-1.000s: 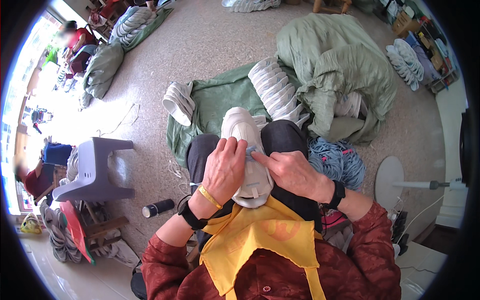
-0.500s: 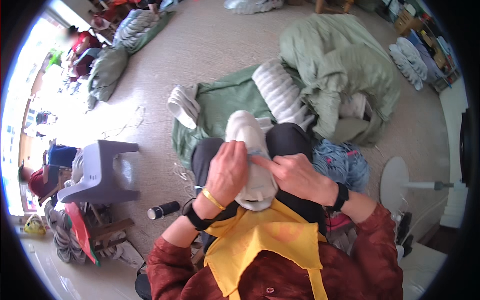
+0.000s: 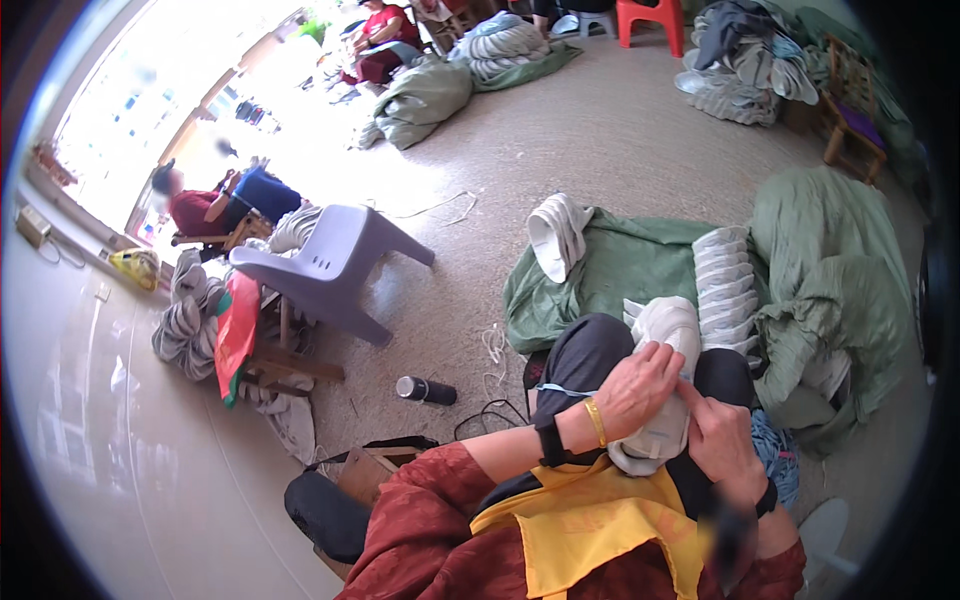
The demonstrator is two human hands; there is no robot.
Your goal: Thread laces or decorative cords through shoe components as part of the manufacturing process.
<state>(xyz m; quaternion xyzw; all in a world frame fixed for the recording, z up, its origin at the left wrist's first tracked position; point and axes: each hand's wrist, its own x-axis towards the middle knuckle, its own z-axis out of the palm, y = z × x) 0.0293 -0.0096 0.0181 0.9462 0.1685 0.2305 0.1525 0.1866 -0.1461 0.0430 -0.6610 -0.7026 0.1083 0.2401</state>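
A white shoe [image 3: 650,443] rests on my lap between my knees, toe pointing away from me. My left hand [image 3: 632,396] lies over its lacing area, the fingers closed in a pinch; the fingertips hide most of what they hold. A light blue lace [image 3: 567,391] comes out to the left from under that wrist. On the shoe's right side is my right hand [image 3: 722,432], index finger stretched onto the upper beside a bit of light blue and the other fingers curled against the shoe's edge. Its thumb is hidden.
Stacked white shoe pieces [image 3: 725,285] and more white pieces [image 3: 556,237] lie on green cloth [image 3: 640,262]. A bulging green sack [image 3: 840,310] stands right. Left are a grey plastic chair [image 3: 335,255], a black bottle [image 3: 427,390] and a seated person [image 3: 200,208].
The view has swung left, so my lap and the shoe now appear farther right. Both hands stay on the shoe. A dark blur now shows by my right wrist.
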